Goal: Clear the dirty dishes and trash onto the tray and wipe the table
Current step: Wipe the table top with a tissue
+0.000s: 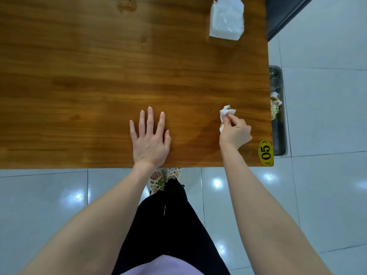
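Observation:
My right hand (236,132) pinches a crumpled, brown-stained white tissue (225,114) against the wooden table (99,76) near its front right corner. A damp streak darkens the wood just left of the tissue. My left hand (150,137) lies flat on the table with fingers spread, near the front edge. A metal tray (280,135) sits lower, past the table's right edge; it holds soiled tissues (275,105) and some dishes that are mostly hidden by the table.
A white pack of tissues (226,18) stands at the back right of the table. A smear (127,5) marks the far wood. A yellow "05" sticker (265,153) is on the front right corner. Glossy floor tiles surround the table.

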